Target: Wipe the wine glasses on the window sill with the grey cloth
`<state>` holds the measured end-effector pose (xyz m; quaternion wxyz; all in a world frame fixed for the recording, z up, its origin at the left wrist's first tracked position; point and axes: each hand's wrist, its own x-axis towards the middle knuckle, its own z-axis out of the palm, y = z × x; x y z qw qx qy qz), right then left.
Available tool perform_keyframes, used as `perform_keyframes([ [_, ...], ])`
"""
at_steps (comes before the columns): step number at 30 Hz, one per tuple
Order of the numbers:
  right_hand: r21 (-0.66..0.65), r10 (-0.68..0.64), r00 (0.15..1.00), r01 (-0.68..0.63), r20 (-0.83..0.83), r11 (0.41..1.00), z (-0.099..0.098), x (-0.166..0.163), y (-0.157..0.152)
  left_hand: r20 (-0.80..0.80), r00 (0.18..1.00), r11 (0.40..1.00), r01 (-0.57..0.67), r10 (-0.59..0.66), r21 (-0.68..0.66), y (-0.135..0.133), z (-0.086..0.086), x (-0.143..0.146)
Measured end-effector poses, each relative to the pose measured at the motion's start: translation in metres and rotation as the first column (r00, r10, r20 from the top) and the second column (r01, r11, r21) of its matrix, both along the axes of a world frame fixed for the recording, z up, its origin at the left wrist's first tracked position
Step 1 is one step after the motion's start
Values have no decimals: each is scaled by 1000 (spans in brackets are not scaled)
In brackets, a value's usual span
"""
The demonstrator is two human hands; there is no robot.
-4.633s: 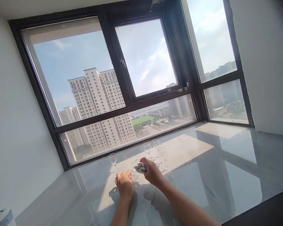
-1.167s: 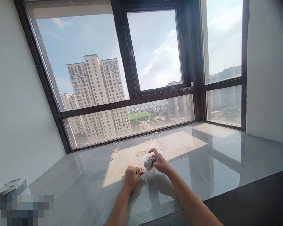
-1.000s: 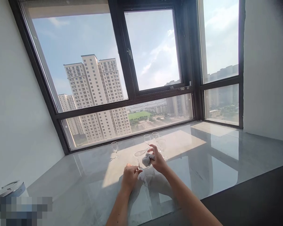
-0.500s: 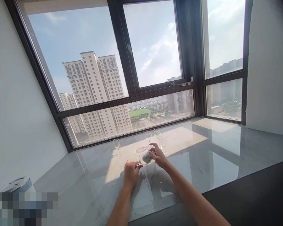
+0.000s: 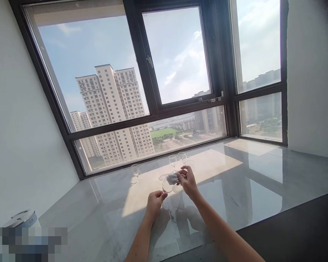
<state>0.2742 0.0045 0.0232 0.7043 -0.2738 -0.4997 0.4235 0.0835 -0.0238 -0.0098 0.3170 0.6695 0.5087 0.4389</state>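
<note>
The marble sill [image 5: 235, 189] is bounded by the window frame [image 5: 153, 122] behind, a white wall [image 5: 30, 127] on the left and a dark front edge. Wide bare room is left on the right. A wine glass [image 5: 168, 186] is held above the sill: its lower part is pinched by the closed left hand [image 5: 155, 200], and a grey cloth [image 5: 172, 177] is gripped against its bowl by the right hand [image 5: 189, 182]. A cluster of glasses [image 5: 172, 160] stands just behind, with a single glass [image 5: 135, 170] apart on the left.

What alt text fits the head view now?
The left hand holds a clear stemmed glass while the right hand presses a grey cloth to it, above a glossy stone sill. More glasses stand by the window.
</note>
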Motion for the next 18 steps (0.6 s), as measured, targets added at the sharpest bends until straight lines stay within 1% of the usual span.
perform_keyframes([
  [2,28,-138,990,137,29,990,-2,-1,-1,103,995,999,15,-10,-52,2,-1,-2],
  [4,62,-321,945,317,62,946,-4,1,-2,267,964,998,14,5,-69,1,0,-5],
  [5,75,-398,914,393,80,917,-5,1,-2,383,923,997,15,14,-73,0,2,-7],
  [6,85,-453,885,446,104,891,-6,2,-3,509,860,997,14,28,-79,-2,4,-9],
  [7,92,-478,867,470,140,878,-7,2,-3,626,779,996,12,46,-88,-3,7,-11],
  [8,98,-473,861,463,188,881,-8,1,-3,718,694,995,14,61,-98,-5,9,-12],
  [9,100,-438,865,426,246,899,-10,-2,-3,778,624,994,29,65,-106,-8,12,-13],
  [10,95,-376,874,365,307,926,-12,-5,-3,812,581,993,57,55,-108,-10,14,-13],
  [11,79,-295,886,286,358,955,-14,-9,-4,827,561,991,88,36,-103,-12,16,-12],
  [13,7,-100,913,106,395,994,-19,-19,-6,820,572,985,149,-17,-83,-15,19,-8],
  [15,-82,96,934,-72,344,994,-21,-27,-10,796,603,983,172,-48,-71,-16,19,-4],
  [16,-120,188,935,-159,302,980,-21,-29,-11,786,616,983,170,-48,-72,-16,19,-2],
  [18,-171,346,914,-314,212,934,-19,-31,-14,776,630,984,153,-28,-89,-14,18,-1],
])
